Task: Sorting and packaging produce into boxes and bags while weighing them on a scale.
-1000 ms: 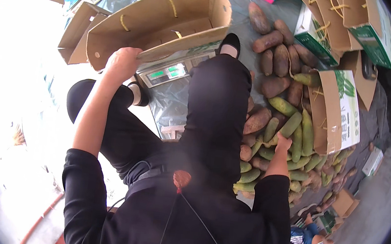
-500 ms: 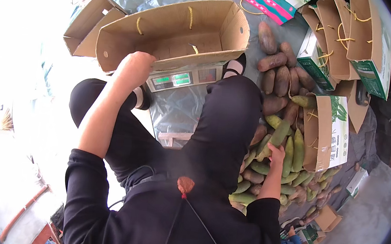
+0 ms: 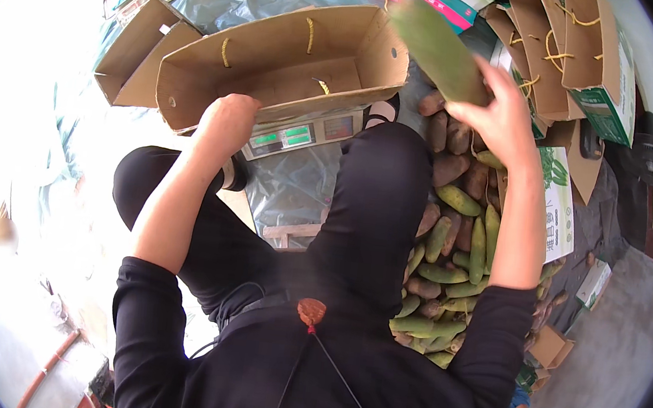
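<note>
Rising off the heap since the previous frame: right hand [image 3: 504, 115], now carrying a long green vegetable [image 3: 439, 52] forward, while left hand [image 3: 227, 120] is staying at the near rim of the open cardboard box [image 3: 267, 51]. Right hand is wrapping the vegetable's near end, thumb and fingers spread around its girth; left hand is closing at the rim, fingertips hidden. Vegetable, blurring slightly, is extending forward and left from the right palm, long axis slanting far-left to near-right, at an angle to the box's roughly left-to-right length. Free end is pointing toward the box's far right corner, meeting it in view; height gap: cannot tell. Left hand is sitting well apart from it. Farther out: digital scale [image 3: 302, 133] is showing below the near rim; heap of green and brownish vegetables [image 3: 456, 200] is lying beyond the right knee [image 3: 388, 159].
</note>
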`<move>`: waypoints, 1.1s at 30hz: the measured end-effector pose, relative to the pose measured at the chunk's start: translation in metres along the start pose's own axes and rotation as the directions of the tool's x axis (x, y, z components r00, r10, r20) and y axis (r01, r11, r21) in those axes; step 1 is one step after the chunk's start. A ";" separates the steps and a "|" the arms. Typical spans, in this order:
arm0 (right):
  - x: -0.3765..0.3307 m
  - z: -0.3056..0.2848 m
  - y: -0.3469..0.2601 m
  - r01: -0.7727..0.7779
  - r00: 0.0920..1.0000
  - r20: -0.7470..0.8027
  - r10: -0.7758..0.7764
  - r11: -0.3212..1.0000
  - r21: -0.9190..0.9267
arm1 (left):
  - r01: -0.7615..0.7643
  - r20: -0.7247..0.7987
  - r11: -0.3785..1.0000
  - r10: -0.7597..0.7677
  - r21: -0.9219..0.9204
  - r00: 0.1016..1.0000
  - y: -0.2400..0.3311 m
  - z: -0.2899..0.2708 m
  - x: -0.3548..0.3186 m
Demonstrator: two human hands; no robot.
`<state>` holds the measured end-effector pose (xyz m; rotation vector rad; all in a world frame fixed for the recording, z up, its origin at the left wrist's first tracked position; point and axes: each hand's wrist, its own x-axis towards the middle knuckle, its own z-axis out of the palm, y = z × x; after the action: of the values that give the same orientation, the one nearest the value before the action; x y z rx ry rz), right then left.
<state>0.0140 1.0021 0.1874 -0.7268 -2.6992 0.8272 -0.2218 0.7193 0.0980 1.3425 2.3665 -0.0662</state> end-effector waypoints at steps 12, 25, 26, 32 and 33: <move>0.107 0.173 -0.122 0.372 0.879 0.425 -0.216 0.868 -0.329 | -0.050 -0.061 0.998 0.048 -0.038 0.997 -0.005 0.004 0.004; 0.092 0.143 -0.146 0.293 0.846 0.495 -0.199 0.949 -0.119 | -0.048 0.034 0.999 0.048 -0.006 0.998 -0.005 -0.001 -0.001; 0.082 0.120 -0.132 0.282 0.873 0.422 -0.244 0.959 -0.029 | -0.073 0.005 0.997 0.073 -0.012 0.997 -0.004 0.000 -0.001; -0.006 0.051 0.024 -0.033 0.906 -0.418 0.064 0.996 0.080 | -0.019 0.008 0.999 0.019 -0.044 1.000 0.003 -0.007 -0.006; -0.031 0.048 0.060 -0.175 0.895 -0.384 0.226 0.971 0.164 | -0.025 0.008 0.999 0.025 -0.044 1.000 0.007 -0.007 -0.004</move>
<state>0.0477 1.0071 0.1118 -1.0337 -2.2136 0.7823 -0.2172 0.7215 0.1073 1.3478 2.3297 -0.0125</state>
